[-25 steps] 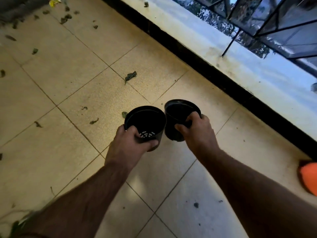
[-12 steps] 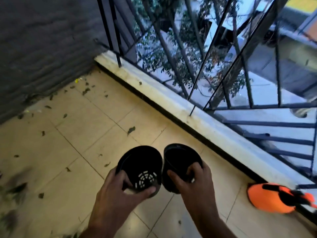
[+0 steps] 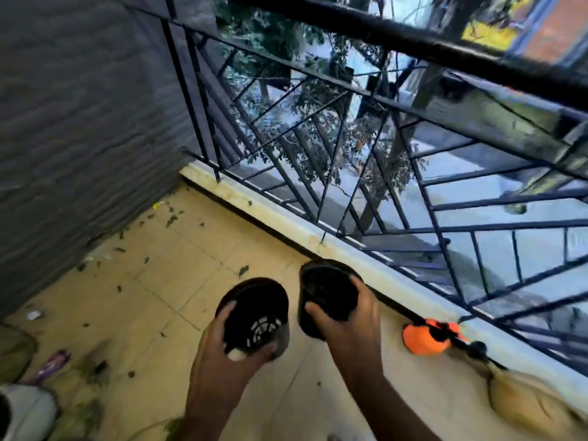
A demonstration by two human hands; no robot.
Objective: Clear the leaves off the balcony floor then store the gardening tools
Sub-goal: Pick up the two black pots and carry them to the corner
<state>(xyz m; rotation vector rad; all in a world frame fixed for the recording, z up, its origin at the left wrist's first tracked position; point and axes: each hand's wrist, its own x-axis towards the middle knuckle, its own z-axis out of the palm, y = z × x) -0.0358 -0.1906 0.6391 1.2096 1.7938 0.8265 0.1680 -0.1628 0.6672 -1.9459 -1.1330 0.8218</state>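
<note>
Here — each hand (image 3: 222, 361) grips a pot (image 3: 254, 310).

Under me the balcony floor (image 3: 152, 291) is laid in pale yellowish tiles with thin grout lines. To my left rises a dark grey wall (image 3: 79, 128) with a rough, ribbed surface, meeting the floor in the far corner. A light stone kerb (image 3: 286, 222) runs along the outer edge, and a black metal railing (image 3: 413, 160) of slanted bars stands on it. Through the bars I see trees (image 3: 318, 122) and a street below in cool daylight.
</note>
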